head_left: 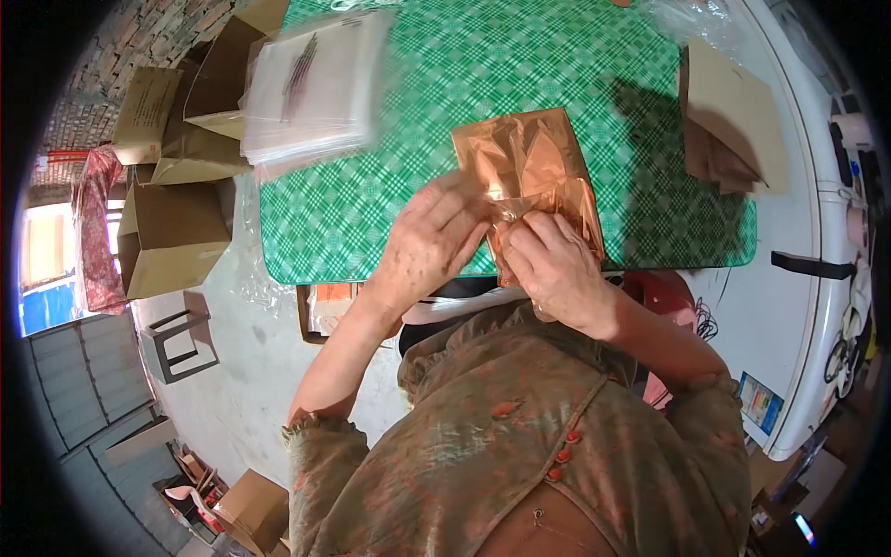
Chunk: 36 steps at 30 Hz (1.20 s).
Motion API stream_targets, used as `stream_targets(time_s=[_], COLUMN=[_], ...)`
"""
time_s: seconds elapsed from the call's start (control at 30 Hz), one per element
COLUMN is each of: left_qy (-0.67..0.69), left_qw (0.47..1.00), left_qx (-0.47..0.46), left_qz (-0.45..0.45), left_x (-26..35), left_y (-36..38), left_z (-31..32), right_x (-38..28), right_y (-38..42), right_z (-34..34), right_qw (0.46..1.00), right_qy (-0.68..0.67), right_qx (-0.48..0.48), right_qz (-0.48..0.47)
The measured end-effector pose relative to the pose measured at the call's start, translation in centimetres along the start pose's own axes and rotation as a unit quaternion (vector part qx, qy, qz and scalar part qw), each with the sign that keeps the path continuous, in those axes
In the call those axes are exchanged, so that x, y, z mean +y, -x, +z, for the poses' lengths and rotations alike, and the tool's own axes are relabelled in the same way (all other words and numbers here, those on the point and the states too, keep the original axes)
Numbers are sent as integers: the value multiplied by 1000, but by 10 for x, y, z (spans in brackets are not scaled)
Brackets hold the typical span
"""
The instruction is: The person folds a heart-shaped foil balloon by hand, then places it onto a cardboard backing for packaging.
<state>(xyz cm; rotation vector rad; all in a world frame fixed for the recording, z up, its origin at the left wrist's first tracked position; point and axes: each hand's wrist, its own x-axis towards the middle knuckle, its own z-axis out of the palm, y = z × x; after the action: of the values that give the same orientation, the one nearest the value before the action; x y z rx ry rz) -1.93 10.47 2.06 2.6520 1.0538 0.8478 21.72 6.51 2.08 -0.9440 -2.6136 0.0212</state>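
Observation:
A shiny copper-coloured foil packet (534, 148) lies on the green checked tablecloth (427, 102), near the table's front edge. My left hand (432, 232) is at the packet's left side, its fingers bent together at a crumpled clear film edge. My right hand (552, 265) rests over the packet's lower part, with the fingers curled and pressed onto the foil. The fingertips of both hands are close together, and the film between them is partly hidden. A stack of clear plastic sleeves (316, 84) lies at the table's back left.
Brown sheets (733, 121) lie at the table's right side. Open cardboard boxes (176, 232) stand to the left. A grey stool (181, 339) is on the floor at left. A white appliance (789, 213) stands at the right, and clear plastic (696, 23) lies at the back right.

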Motion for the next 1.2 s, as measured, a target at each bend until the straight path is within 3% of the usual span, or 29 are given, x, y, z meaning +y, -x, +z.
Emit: stream_targets(time_s=[0.2, 0.43, 0.63, 0.77, 0.87, 1.2], left_qy=[-15, -83, -110, -119, -119, -102], left_qw=[999, 993, 988, 985, 985, 983], left_qx=[44, -79, -105, -121, -127, -151], left_qz=[-5, -18, -17, -20, -21, -29], left_x=[0, -6, -6, -6, -6, -4], left_y=[-37, -35, -35, -36, -37, -38], left_z=[17, 28, 28, 27, 26, 22], right_x=[-1, 2, 24, 43, 53, 64], right_y=[0, 5, 25, 51, 70, 59], right_z=[0, 1, -20, -50, -46, -37], right_qw=[1000, 1000, 993, 993, 999, 994], right_qy=[-7, -13, -113, -112, -48, -93], right_qx=[6, 12, 16, -21, -18, -49], right_qz=[5, 5, -1, 22, -15, -14])
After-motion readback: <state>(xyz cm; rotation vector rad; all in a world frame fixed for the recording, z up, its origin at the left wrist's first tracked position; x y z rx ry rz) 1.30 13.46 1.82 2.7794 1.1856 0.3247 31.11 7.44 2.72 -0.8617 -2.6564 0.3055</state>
